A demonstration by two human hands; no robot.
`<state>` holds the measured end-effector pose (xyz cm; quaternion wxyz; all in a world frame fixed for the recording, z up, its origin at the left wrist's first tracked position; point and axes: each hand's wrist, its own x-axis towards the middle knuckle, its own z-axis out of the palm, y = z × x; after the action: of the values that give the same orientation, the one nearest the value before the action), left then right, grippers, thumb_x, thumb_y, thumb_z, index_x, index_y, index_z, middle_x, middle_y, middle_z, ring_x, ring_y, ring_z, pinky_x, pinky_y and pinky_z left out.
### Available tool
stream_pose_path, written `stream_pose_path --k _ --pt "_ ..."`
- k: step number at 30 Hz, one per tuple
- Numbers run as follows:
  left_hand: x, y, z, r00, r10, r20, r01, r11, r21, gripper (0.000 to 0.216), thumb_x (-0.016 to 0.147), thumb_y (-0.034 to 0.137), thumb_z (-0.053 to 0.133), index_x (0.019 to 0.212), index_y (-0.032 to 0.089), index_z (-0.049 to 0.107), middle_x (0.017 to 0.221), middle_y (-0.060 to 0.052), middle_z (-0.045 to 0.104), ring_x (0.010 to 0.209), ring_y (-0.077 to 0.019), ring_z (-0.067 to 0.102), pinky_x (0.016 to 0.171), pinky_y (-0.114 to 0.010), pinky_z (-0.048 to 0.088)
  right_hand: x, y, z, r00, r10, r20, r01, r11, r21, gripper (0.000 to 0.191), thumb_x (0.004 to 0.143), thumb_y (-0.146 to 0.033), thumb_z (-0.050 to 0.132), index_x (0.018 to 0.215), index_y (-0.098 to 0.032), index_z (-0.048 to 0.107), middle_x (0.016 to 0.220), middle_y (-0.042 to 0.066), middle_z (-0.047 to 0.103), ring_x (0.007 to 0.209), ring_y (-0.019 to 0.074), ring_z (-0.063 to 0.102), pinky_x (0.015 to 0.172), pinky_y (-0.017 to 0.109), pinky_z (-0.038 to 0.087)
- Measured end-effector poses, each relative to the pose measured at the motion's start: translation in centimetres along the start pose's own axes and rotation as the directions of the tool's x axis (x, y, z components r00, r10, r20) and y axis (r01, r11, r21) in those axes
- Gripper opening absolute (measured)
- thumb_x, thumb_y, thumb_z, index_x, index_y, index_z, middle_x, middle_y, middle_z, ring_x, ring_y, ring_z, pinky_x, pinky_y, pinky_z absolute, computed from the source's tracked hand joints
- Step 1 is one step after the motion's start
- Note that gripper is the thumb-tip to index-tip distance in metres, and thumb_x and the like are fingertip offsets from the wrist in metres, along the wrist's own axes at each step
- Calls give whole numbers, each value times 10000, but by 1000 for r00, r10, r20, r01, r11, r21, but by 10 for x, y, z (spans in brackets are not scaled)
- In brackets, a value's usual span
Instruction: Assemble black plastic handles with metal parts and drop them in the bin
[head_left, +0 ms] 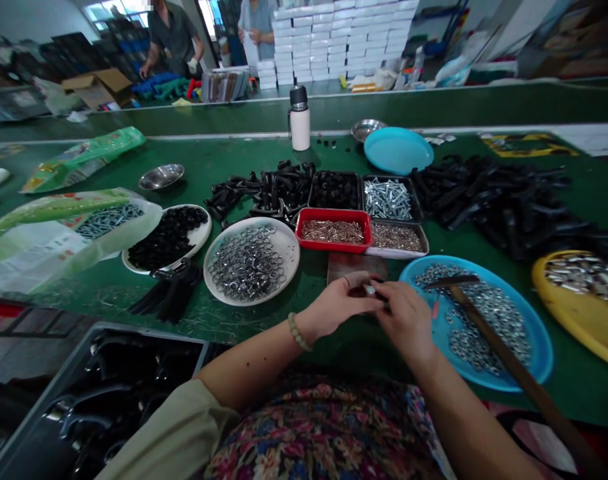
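Note:
Close together over the near edge of the bench, my left hand (334, 308) and my right hand (407, 320) both have their fingers closed round a small dark part with a silver metal piece (371, 289). Fingers hide most of this part, so its exact kind does not show. Behind the hands lies a flat metal block (351, 265). A blue tray (541, 363) of small silver metal pieces stands to the right, with a wooden-handled hammer (494, 340) resting across it. Left of my left hand is a white plate (289, 250) of metal rings.
Farther back are a red tray (309, 245) of copper-coloured pins, a tray of screws (388, 199) and black part heaps (499, 197). A yellow tray (549, 293) sits at right. A grey crate (101, 327) stands lower left. A bottle (300, 130) stands behind; two people work beyond.

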<state>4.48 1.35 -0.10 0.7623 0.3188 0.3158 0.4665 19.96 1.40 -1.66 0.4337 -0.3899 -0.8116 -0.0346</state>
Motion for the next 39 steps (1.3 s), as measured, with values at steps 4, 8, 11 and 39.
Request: stream_pose_path --k 4,8,11,39 --pt "-15 0 -6 993 -59 100 61 998 -21 531 567 152 846 1073 179 688 953 -32 672 875 -129 599 881 -292 443 -13 -4 -5 998 -16 62 11 996 88 161 865 -236 588 1002 -265 667 792 50 661 700 193 623 631 351 524" --pt "-31 8 -8 995 -57 88 56 998 6 377 609 182 833 968 172 717 915 -27 674 840 -116 601 843 -260 452 -21 -14 -1 973 229 31 -228 933 279 324 810 -292 661 1132 -309 634 812 26 591 693 172 587 638 337 527" --pt "-40 14 -6 990 -97 106 96 995 17 285 658 240 811 919 164 721 961 -49 677 842 -120 617 789 -243 477 -23 -24 5 859 465 215 -494 639 590 569 739 -426 726 1263 -311 536 997 52 604 818 197 617 669 344 543" --pt "-35 105 -181 959 281 -26 126 -344 930 272 857 212 466 973 164 708 1084 -118 659 1046 -279 565 1005 -417 397 -8 -31 35 367 641 674 -679 -311 665 291 615 -237 763 887 -171 687 697 3 691 609 122 660 614 240 567"
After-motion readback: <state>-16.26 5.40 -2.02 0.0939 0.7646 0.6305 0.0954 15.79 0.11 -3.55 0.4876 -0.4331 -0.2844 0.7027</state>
